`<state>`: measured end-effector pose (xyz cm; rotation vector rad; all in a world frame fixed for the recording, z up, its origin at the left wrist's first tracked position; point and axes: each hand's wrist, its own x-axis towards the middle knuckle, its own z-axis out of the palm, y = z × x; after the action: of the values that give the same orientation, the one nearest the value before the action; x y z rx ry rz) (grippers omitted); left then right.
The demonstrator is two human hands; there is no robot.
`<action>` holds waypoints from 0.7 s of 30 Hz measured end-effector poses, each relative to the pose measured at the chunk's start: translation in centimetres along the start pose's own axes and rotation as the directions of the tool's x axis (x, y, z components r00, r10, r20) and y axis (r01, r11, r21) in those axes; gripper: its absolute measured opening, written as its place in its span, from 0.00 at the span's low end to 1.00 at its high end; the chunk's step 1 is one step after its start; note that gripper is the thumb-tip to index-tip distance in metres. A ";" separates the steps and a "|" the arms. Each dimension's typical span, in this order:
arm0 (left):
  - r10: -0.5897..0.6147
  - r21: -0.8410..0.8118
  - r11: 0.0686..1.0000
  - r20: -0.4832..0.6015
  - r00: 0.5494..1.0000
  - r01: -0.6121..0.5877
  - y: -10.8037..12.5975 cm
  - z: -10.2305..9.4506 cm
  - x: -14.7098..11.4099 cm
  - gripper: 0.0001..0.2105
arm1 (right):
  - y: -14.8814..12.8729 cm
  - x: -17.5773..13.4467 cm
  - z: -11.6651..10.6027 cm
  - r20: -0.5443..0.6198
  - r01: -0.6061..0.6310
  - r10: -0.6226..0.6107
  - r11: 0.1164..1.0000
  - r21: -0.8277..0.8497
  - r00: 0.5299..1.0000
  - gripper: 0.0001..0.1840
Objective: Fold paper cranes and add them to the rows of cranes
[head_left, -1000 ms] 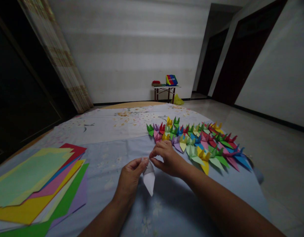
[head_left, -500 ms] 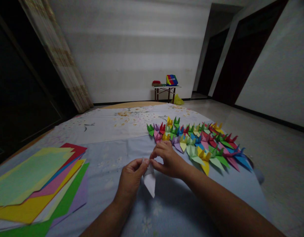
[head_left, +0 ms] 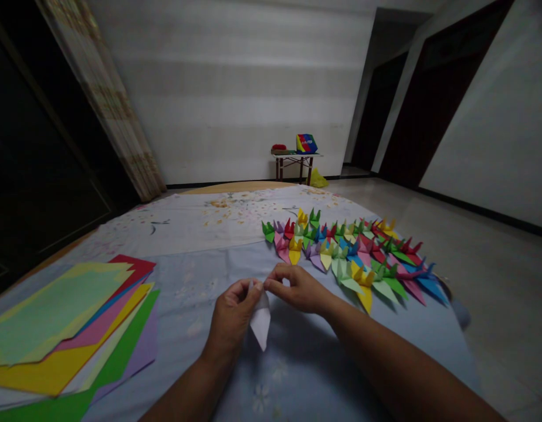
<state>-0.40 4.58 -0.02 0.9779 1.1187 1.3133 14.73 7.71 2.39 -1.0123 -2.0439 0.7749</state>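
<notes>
A white folded paper piece (head_left: 260, 325) hangs point-down between my hands, above the blue cloth. My left hand (head_left: 236, 308) is closed, pinching its upper left part between thumb and fingers. At the paper's top right, my right hand (head_left: 297, 287) pinches with thumb and forefinger; the fingers hide the exact spot they grip. Just beyond and to the right of that hand stand several rows of folded paper cranes (head_left: 340, 252) in green, yellow, pink, blue, red and purple.
On the left lies a fanned stack of coloured paper sheets (head_left: 60, 316). Light blue cloth (head_left: 187, 316) covers the near table, with a white flowered cloth (head_left: 183, 214) beyond it. Against the far wall, a small table (head_left: 297, 155) bears a multicoloured box (head_left: 307, 143).
The white paper has shifted slightly left and its tip has swung left. My right hand has lowered a little, its fingers curling closer, uncovering a yellow crane behind it.
</notes>
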 end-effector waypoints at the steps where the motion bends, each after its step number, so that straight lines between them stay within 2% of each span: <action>1: 0.008 0.011 1.000 -0.001 1.000 -0.008 0.1 0.0 0.0 0.14 | 0.0 0.0 0.1 0.005 -0.031 0.031 0.999 0.028 1.000 0.10; 5: 0.036 0.055 0.998 0.001 0.999 -0.036 0.3 0.1 -0.1 0.14 | 0.2 0.1 0.2 0.007 -0.116 0.116 0.984 0.133 0.993 0.13; 9: 0.036 0.056 0.998 0.012 0.999 -0.037 0.1 -0.1 0.2 0.14 | 0.3 0.2 0.0 -0.014 -0.116 0.120 0.981 0.158 0.993 0.10; 15: -0.005 0.013 1.000 0.117 0.993 0.004 -0.6 -0.4 0.7 0.16 | 0.7 0.1 0.1 -0.053 -0.139 0.147 0.981 0.137 0.988 0.08; 21: -0.016 0.032 0.999 0.103 0.995 0.012 -0.5 -0.2 0.8 0.14 | 1.1 0.1 -0.2 0.043 -0.225 0.223 0.922 0.316 0.974 0.12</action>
<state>-0.52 5.33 -0.61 1.0479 1.0679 1.2230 15.26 8.46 1.66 -1.0649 -1.7492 1.1874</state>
